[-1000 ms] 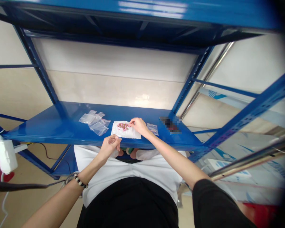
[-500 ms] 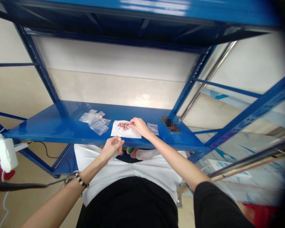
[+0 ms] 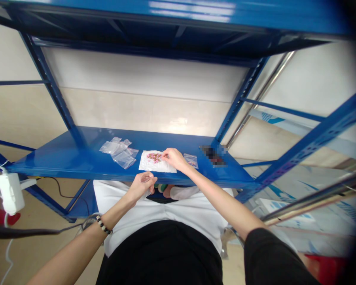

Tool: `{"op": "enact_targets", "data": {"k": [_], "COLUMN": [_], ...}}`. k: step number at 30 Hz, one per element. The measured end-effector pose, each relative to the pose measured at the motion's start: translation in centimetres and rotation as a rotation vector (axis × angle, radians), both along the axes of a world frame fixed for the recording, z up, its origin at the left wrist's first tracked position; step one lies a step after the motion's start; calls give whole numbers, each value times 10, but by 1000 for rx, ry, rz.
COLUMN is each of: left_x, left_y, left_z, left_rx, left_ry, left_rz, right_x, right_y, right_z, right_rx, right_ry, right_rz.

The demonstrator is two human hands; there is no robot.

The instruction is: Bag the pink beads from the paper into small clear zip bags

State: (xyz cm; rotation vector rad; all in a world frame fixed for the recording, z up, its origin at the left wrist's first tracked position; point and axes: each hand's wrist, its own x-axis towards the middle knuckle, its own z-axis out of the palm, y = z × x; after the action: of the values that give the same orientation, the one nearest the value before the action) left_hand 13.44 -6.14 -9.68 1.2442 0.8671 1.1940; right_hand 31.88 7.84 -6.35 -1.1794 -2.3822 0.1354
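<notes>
A white sheet (image 3: pixel 145 166), like paper or cloth, lies near the front edge of the blue shelf. Small pink and brown pieces (image 3: pixel 152 157), resembling dried flower buds, are heaped on it. My right hand (image 3: pixel 175 159) is over the sheet's right part, fingers pinched at the edge of the heap; whatever is between the fingertips is too small to make out. Just in front of the shelf edge, my left hand (image 3: pixel 140 187) is closed around a clear plastic bag (image 3: pixel 145 179), its mouth facing up between thumb and fingers.
Several flat clear zip bags (image 3: pixel 121 154) overlap on the left of the shelf (image 3: pixel 77 158). To the right lie a small zip bag (image 3: pixel 191 160) with colourful bits inside and a blurred-out dark object (image 3: pixel 213 155). An upper shelf (image 3: pixel 154 39) hangs overhead.
My left hand has shifted very slightly right with the bag. My right hand stays pinched at the heap, almost unmoved.
</notes>
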Motion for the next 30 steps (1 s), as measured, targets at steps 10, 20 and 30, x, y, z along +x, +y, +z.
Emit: {"op": "enact_targets", "data": {"k": [10, 20, 30], "left_x": [0, -3, -2], "left_y": [0, -4, -4], "left_z": [1, 11, 7], "left_rx": [36, 61, 8], "left_ry": [101, 207, 46], "left_rz": [3, 18, -17], "right_x": [-30, -38, -4], "right_y": [-68, -99, -6], "right_z": [40, 45, 27], "right_rx": [-71, -111, -75], "right_ry": [274, 117, 111], "right_rz": [293, 435, -17]}}
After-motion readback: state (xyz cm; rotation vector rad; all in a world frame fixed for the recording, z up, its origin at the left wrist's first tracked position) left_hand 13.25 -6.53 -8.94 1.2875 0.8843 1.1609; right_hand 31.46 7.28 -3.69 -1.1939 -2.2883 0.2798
